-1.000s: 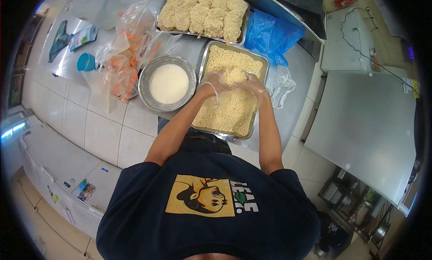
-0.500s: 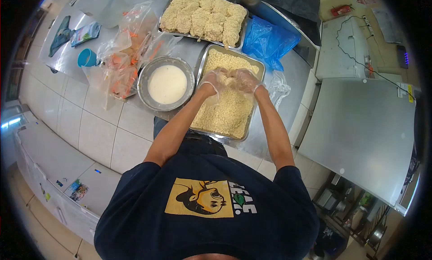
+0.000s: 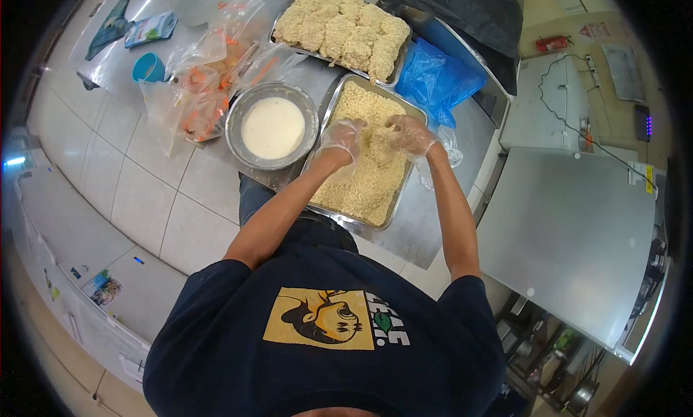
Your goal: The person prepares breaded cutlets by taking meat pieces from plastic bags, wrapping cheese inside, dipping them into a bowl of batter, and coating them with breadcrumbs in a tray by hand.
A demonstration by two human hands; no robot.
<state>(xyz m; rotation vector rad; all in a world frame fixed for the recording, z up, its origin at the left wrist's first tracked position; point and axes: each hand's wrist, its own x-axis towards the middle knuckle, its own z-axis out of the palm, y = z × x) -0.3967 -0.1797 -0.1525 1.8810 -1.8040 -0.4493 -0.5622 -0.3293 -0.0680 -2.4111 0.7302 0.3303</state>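
Observation:
Pale yellow crumbs (image 3: 361, 193) fill a metal tray (image 3: 394, 213) in front of me. My left hand (image 3: 343, 139), in a clear plastic glove, is over the tray's left side with its fingers in the crumbs. My right hand (image 3: 411, 135), gloved too, has its fingers curled at a crumb-coated piece (image 3: 381, 140) near the tray's right side. A gap separates the two hands. Left of the tray stands a round metal bowl (image 3: 310, 121) of white liquid (image 3: 273, 128). Behind, a second tray holds several crumb-coated pieces (image 3: 343, 27).
A blue plastic bag (image 3: 440, 77) lies right of the trays, with clear plastic (image 3: 449, 146) below it. Plastic bags with orange print (image 3: 206, 92), a teal cup (image 3: 149, 67), a blue packet (image 3: 151, 29) and a teal cloth (image 3: 110, 28) are at the left.
My hands were together over the crumbs and have moved apart, the left one leftward and the right one rightward. The coated piece now shows between them. The view has shifted slightly.

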